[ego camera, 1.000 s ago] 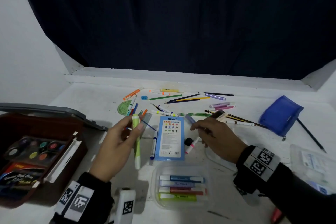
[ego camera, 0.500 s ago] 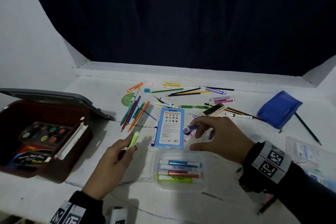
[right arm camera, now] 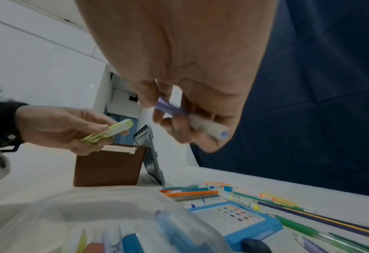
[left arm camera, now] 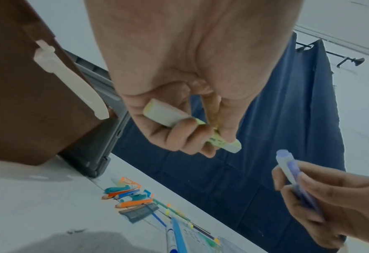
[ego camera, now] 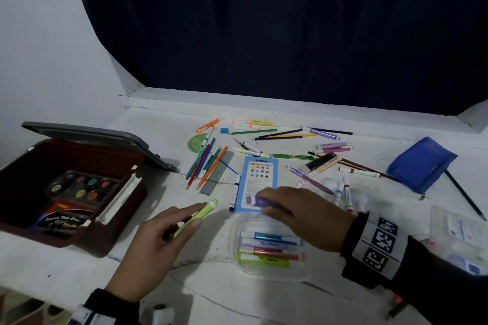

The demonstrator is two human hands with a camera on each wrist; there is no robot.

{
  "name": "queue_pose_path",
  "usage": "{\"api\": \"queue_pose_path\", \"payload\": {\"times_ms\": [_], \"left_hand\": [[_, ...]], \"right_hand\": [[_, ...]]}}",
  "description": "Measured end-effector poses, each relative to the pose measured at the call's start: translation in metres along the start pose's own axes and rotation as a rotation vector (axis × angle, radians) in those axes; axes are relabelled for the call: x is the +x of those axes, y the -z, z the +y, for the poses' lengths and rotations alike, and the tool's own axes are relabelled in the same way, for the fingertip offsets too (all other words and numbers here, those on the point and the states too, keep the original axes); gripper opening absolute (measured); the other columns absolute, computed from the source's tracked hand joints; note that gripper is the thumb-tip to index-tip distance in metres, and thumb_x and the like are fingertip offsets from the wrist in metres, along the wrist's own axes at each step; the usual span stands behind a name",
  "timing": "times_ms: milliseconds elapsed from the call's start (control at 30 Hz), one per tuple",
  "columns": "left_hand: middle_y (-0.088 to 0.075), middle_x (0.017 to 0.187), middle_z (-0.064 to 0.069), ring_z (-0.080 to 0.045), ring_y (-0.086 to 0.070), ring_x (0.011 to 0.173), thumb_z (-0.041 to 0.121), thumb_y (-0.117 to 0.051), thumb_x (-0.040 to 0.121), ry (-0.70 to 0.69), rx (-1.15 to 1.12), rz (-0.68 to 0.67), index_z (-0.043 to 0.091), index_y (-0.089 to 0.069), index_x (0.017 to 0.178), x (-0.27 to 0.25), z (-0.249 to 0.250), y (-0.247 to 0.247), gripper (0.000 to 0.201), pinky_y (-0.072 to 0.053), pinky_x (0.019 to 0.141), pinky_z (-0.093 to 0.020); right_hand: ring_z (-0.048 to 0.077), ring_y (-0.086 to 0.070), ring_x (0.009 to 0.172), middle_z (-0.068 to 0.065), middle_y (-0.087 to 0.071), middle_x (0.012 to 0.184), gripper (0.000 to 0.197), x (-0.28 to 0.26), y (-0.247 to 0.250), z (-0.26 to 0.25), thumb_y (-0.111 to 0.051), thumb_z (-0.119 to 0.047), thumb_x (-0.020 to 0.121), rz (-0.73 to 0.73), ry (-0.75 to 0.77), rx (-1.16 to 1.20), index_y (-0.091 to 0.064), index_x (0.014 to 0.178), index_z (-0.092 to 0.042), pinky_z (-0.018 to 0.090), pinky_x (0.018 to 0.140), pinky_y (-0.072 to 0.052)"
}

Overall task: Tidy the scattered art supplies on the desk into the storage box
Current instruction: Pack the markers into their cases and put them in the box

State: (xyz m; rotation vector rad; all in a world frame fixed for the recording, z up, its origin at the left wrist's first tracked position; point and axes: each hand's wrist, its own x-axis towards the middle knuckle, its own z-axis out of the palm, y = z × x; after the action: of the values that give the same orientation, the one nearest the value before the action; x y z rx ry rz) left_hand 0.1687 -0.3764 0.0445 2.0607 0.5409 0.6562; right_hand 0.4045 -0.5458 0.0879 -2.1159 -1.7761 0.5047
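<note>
My left hand (ego camera: 169, 232) grips a light green highlighter (ego camera: 198, 216) above the white desk, between the brown storage box (ego camera: 111, 235) and the clear marker case (ego camera: 272, 272). In the left wrist view its fingers curl round the green highlighter (left arm camera: 192, 126). My right hand (ego camera: 298, 216) holds a purple marker (ego camera: 260, 201) just above the clear case, its cap pointing left. The right wrist view shows that purple marker (right arm camera: 192, 118) pinched in the fingers. The open box holds a paint palette (ego camera: 81, 186) and a dark packet.
Loose pencils, markers and a grey ruler (ego camera: 217, 173) lie scattered across the desk middle. A blue colour-pencil pack (ego camera: 260, 179) lies behind the clear case. A blue pouch (ego camera: 422, 163) sits at the right, a clear packet (ego camera: 459, 235) at the right edge. Dark curtain behind.
My left hand lowered the green highlighter toward the desk front. My right hand picked a purple marker off the desk and brought it back over the clear case.
</note>
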Motion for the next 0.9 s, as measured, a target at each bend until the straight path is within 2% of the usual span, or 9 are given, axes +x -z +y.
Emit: {"api": "queue_pose_path", "payload": {"times_ms": [67, 133, 233, 400, 533, 633, 767, 800, 900], "left_hand": [[-0.062, 0.085, 0.002, -0.021, -0.052, 0.068, 0.025, -0.064, 0.092, -0.002, 0.052, -0.024, 0.043, -0.068, 0.121, 0.000, -0.005, 0.002, 0.034, -0.042, 0.063, -0.033], [-0.059, 0.086, 0.003, -0.018, -0.053, 0.070, 0.026, -0.062, 0.095, -0.020, 0.090, -0.050, 0.042, -0.066, 0.124, -0.001, -0.007, 0.004, 0.033, -0.042, 0.064, -0.031], [-0.058, 0.090, 0.008, -0.014, -0.054, 0.073, 0.030, -0.062, 0.096, -0.028, 0.105, -0.062, 0.039, -0.067, 0.123, 0.000, -0.009, 0.007, 0.029, -0.041, 0.063, -0.023], [-0.066, 0.098, 0.010, -0.010, -0.064, 0.081, 0.024, -0.068, 0.088, -0.030, 0.083, -0.137, 0.036, -0.074, 0.111, 0.006, -0.004, 0.002, 0.027, -0.049, 0.068, -0.027], [-0.065, 0.102, 0.022, -0.003, -0.064, 0.096, 0.042, -0.066, 0.092, -0.161, 0.203, -0.298, 0.038, -0.073, 0.111, 0.016, 0.001, -0.014, 0.021, -0.053, 0.078, -0.025], [-0.061, 0.104, 0.026, 0.003, -0.056, 0.100, 0.055, -0.053, 0.092, -0.255, 0.349, -0.425, 0.042, -0.069, 0.117, 0.027, 0.002, -0.029, 0.031, -0.048, 0.084, -0.019], [-0.060, 0.109, 0.020, 0.003, -0.048, 0.103, 0.043, -0.060, 0.094, -0.337, 0.488, -0.527, 0.039, -0.068, 0.120, 0.042, 0.005, -0.054, 0.027, -0.034, 0.085, -0.006], [-0.061, 0.111, 0.018, 0.000, -0.050, 0.106, 0.041, -0.061, 0.094, -0.347, 0.508, -0.542, 0.037, -0.069, 0.120, 0.046, 0.006, -0.060, 0.027, -0.036, 0.088, -0.008], [-0.064, 0.114, 0.012, -0.010, -0.055, 0.110, 0.038, -0.062, 0.092, -0.374, 0.584, -0.580, 0.034, -0.069, 0.120, 0.053, 0.010, -0.076, 0.029, -0.047, 0.096, -0.030]], "right_hand": [[0.013, -0.049, 0.114, -0.001, -0.053, 0.126, 0.041, 0.000, -0.007, 0.001, -0.032, -0.037, 0.105, -0.116, -0.032, -0.120, -0.035, 0.145, -0.029, 0.031, 0.099, -0.042], [0.013, -0.044, 0.112, 0.002, -0.047, 0.130, 0.046, 0.000, -0.013, 0.002, -0.034, -0.023, 0.105, -0.183, -0.037, -0.196, -0.029, 0.150, -0.021, 0.025, 0.097, -0.039], [0.015, -0.047, 0.104, 0.005, -0.051, 0.123, 0.041, 0.001, -0.017, 0.005, -0.043, -0.015, 0.101, -0.211, -0.042, -0.243, -0.043, 0.142, -0.017, 0.024, 0.088, -0.038], [0.019, -0.055, 0.105, 0.006, -0.062, 0.119, 0.032, 0.002, -0.024, 0.008, -0.041, -0.022, 0.102, -0.231, -0.079, -0.261, -0.058, 0.128, -0.016, 0.031, 0.090, -0.045], [0.019, -0.059, 0.097, 0.005, -0.066, 0.112, 0.026, 0.004, -0.035, 0.015, -0.043, -0.028, 0.102, -0.196, -0.066, -0.248, -0.062, 0.117, -0.018, 0.030, 0.084, -0.047], [0.021, -0.059, 0.098, 0.006, -0.065, 0.113, 0.024, 0.006, -0.047, 0.021, -0.046, -0.027, 0.101, -0.183, -0.085, -0.258, -0.059, 0.119, -0.019, 0.030, 0.083, -0.046], [0.020, -0.059, 0.098, 0.005, -0.066, 0.112, 0.022, 0.007, -0.054, 0.027, -0.049, -0.028, 0.100, -0.158, -0.083, -0.224, -0.060, 0.117, -0.019, 0.026, 0.078, -0.040], [0.020, -0.060, 0.099, 0.005, -0.066, 0.112, 0.022, 0.007, -0.054, 0.028, -0.051, -0.026, 0.099, -0.157, -0.086, -0.204, -0.061, 0.117, -0.019, 0.026, 0.081, -0.043], [0.019, -0.063, 0.099, 0.005, -0.068, 0.111, 0.022, 0.005, -0.049, 0.032, -0.054, -0.019, 0.096, -0.135, -0.081, -0.133, -0.064, 0.116, -0.018, 0.027, 0.086, -0.048]]}}
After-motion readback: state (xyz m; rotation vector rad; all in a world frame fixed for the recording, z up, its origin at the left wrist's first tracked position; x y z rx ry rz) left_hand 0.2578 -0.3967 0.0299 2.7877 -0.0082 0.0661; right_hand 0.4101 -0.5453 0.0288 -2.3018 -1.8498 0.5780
